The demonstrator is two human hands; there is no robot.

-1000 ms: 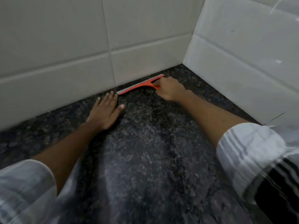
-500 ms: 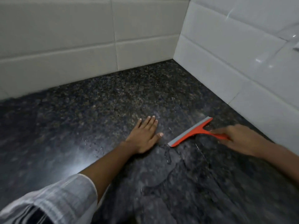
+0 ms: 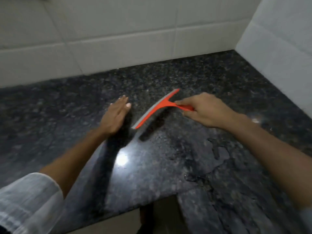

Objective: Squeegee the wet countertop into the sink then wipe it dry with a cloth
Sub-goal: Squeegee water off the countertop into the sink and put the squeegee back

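Squeegee (image 3: 156,109), orange with a grey rubber strip, is in your right hand (image 3: 205,109); your fingers close around its handle, so the end of the handle is hidden inside your grip. Its blade runs on a slant, the far tip pointing to the tiled wall (image 3: 118,39) and the near tip low, beside your left hand (image 3: 114,118). A dark shadow lies under the blade, apart from it, so the blade seems raised from the stone, but the blur makes this hard to confirm. Your left hand is open with the fingers straight and together; its shadow lies just beside it, and I cannot tell if the palm touches the countertop (image 3: 168,166). This dark speckled countertop shows a bright reflection near its middle and irregular wet patches (image 3: 211,157) on the right side, with edges that are not sharp. Your white sleeve (image 3: 30,203) is cut off at the lower left corner, and your right forearm leaves the frame at the right edge. The whole picture is soft from motion.
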